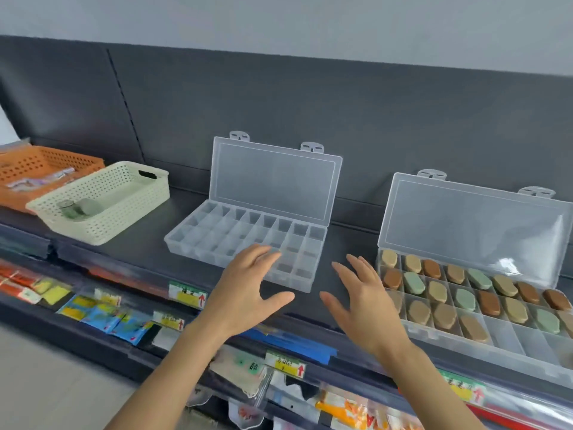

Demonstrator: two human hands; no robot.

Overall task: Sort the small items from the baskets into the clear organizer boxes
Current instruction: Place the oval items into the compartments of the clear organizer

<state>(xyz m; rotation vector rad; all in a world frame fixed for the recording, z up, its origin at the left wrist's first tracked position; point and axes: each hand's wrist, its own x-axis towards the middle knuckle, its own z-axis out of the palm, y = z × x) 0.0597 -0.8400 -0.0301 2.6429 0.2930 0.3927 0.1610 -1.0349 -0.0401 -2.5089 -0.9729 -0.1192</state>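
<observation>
Two clear organizer boxes stand open on a dark shelf. The middle organizer box [198, 240] has bare compartments. The right organizer box [508, 339] holds several tan, brown and green oval items [465, 301]. My left hand [245, 290] hovers with spread fingers over the front right corner of the middle box, holding nothing. My right hand [362, 299] is open too, fingers straight, between the two boxes. A cream basket [124, 212] at the left holds a few grey-green items [82, 207]. Behind it an orange basket [34, 166] holds small packets.
The dark shelf [316, 293] has a back panel right behind the raised lids [273, 178]. Below its front edge run price tags [187, 294] and a lower shelf of packaged goods [102, 315]. Pale floor shows at the bottom left.
</observation>
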